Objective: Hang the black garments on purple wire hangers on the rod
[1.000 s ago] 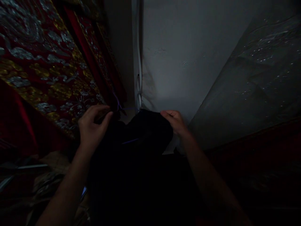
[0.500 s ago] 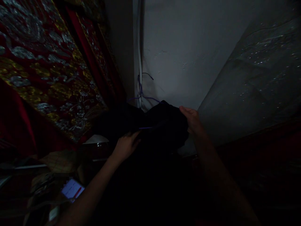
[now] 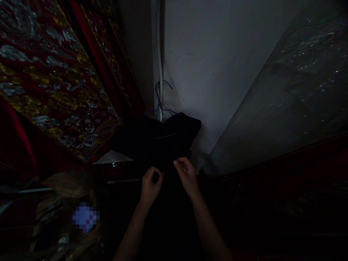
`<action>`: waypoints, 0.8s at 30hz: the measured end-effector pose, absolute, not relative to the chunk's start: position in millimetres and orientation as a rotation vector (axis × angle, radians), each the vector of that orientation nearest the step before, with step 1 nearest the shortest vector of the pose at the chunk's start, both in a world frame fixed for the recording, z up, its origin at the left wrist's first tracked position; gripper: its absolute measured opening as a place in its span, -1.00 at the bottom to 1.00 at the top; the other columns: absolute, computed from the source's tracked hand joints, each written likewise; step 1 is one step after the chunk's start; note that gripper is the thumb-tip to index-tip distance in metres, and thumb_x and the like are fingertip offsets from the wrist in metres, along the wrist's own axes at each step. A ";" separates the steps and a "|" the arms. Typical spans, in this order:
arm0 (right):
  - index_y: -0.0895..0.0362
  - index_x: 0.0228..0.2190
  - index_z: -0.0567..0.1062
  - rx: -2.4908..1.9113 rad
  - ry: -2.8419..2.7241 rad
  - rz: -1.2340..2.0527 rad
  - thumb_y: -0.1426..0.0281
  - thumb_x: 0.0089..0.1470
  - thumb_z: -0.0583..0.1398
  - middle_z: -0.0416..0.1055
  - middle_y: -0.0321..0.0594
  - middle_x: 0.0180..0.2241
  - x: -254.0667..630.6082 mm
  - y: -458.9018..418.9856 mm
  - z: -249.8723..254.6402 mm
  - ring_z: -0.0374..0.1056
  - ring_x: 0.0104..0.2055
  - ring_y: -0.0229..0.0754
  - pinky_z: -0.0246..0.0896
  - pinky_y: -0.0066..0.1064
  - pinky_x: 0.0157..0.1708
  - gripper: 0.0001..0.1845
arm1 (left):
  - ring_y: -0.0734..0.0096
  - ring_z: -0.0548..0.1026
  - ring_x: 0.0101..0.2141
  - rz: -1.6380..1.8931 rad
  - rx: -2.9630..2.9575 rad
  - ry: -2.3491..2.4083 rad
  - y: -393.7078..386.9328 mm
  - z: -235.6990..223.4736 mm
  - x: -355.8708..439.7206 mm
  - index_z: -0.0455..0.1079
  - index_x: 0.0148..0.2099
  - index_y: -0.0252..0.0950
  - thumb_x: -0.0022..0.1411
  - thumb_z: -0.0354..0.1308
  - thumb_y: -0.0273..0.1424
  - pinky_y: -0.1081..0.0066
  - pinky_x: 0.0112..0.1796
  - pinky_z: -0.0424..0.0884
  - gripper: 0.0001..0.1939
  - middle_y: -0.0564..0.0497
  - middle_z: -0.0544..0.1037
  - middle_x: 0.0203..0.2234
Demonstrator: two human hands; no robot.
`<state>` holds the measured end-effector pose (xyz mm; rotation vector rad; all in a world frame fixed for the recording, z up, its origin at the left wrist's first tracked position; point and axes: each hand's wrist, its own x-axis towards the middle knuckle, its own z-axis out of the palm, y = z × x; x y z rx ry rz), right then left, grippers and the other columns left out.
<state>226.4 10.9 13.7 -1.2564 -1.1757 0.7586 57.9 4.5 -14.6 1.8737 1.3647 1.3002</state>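
Note:
A black garment hangs on a thin purple hanger whose hook catches a white strip on the wall in front of me. My left hand is curled on the garment's dark front, fingers pinched on the fabric. A hand's width to its right, my right hand also pinches the dark fabric with bent fingers. Both hands sit below the garment's shoulders, near its middle. The scene is very dim and the lower garment is lost in shadow.
Red cloth with gold and silver embroidery hangs at the left. A grey sequinned fabric slopes down on the right. The white wall stands behind. A lit, blurred screen lies low at left among clutter.
The garment now hangs by its hanger on the wall strip. Both hands left its shoulders and dropped to meet at the middle of its front.

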 end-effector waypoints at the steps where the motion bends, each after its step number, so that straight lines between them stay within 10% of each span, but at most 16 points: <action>1: 0.09 -0.41 0.41 -1.255 -1.222 0.940 0.03 0.16 0.18 0.37 -0.26 -0.44 212.5 0.2 1.0 0.32 -0.34 -0.14 0.23 -0.34 -0.31 -0.62 | 0.31 0.50 -0.32 1.355 1.778 1.355 -0.8 -15.8 59.9 0.32 -0.25 -0.19 0.29 0.14 -0.29 0.32 -0.23 0.41 -0.90 0.04 0.50 -0.37; 8: 0.05 -0.30 0.34 -1.216 -1.454 1.049 0.14 0.22 0.17 0.35 -0.33 -0.37 191.0 -22.8 -22.9 0.32 -0.31 -0.18 0.19 -0.37 -0.27 -0.76 | 0.24 0.57 -0.10 1.529 1.203 1.253 -23.3 -18.1 65.1 -0.04 0.31 -0.12 0.32 0.14 -0.23 0.22 -0.04 0.49 -0.38 -0.10 0.54 -0.13; 15: 0.07 -0.35 0.37 -1.236 -1.289 0.938 0.15 0.20 0.17 0.40 -0.26 -0.40 190.6 -19.4 -38.5 0.37 -0.34 -0.15 0.26 -0.35 -0.30 -0.75 | 0.19 0.59 -0.09 1.388 1.264 1.199 -20.1 -25.6 68.5 0.32 0.04 -0.21 0.25 0.14 -0.30 0.19 -0.03 0.51 -0.69 -0.13 0.57 -0.12; 24: 0.09 -0.41 0.42 -1.129 -0.874 1.221 0.15 -0.12 0.37 0.48 -0.26 -0.52 195.0 -19.4 -32.1 0.38 -0.47 -0.17 0.24 -0.38 -0.44 -0.65 | 0.19 0.52 0.04 1.304 1.476 1.264 -13.2 -50.6 76.0 0.32 0.10 -0.25 0.21 0.09 -0.44 0.16 0.09 0.41 -0.61 -0.16 0.53 0.00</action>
